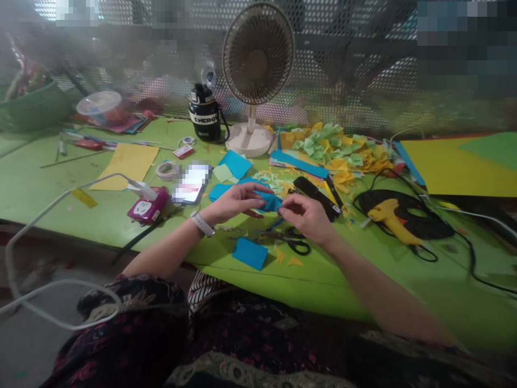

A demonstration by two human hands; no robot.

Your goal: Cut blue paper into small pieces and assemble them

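Note:
Between my two hands is a folded piece of blue paper (271, 202), held above the green table (323, 280). My left hand (238, 202) closes on its left side, a light watch band on the wrist. The fingertips of my right hand (305, 215) pinch its right edge. Just below lie scissors (297, 243) with black handles, partly behind my right hand. A blue paper square (250, 253) rests near the table's front edge. Beyond my hands are a black stapler (317, 196), more blue paper (235, 164) and small paper scraps (278, 183).
A white fan (258, 59) and a black bottle (205, 116) stand at the back. Folded green and yellow paper pieces (335, 145) are heaped behind. To the right lies a yellow glue gun (396, 221) with its cord. At left are a phone (191, 183) and a purple power socket (148, 206).

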